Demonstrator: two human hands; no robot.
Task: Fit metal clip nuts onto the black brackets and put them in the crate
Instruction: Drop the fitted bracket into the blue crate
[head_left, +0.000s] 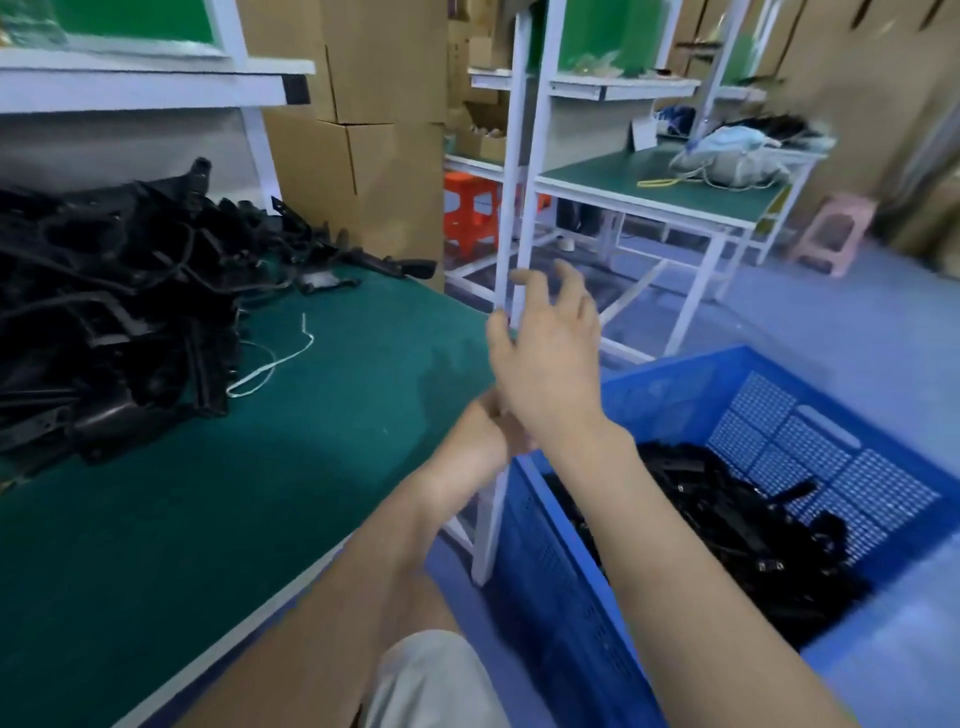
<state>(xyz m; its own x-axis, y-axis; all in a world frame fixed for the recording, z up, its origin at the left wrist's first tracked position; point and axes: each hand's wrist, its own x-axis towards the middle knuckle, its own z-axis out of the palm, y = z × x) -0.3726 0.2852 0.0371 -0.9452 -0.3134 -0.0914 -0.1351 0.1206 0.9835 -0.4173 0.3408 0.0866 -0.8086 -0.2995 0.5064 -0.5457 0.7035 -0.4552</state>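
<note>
A big heap of black brackets (119, 322) lies on the green table (260, 467) at the left. To my right on the floor stands a blue crate (675, 374), with more black brackets (727, 519) inside it. My right hand (545, 353) is raised over the table's right edge, empty, its fingers spread. My left hand (478, 441) is curled just under my right wrist and touches it. The wrist hides its fingers, so I cannot tell whether it holds anything. No loose clip nut can be made out.
A white string (275, 364) lies on the table beside the heap. A white bench post (511, 182) rises just behind my hands. Beyond it are another green-topped bench (649, 187), an orange stool (470, 208), a pink stool (831, 228) and stacked cardboard boxes (384, 130).
</note>
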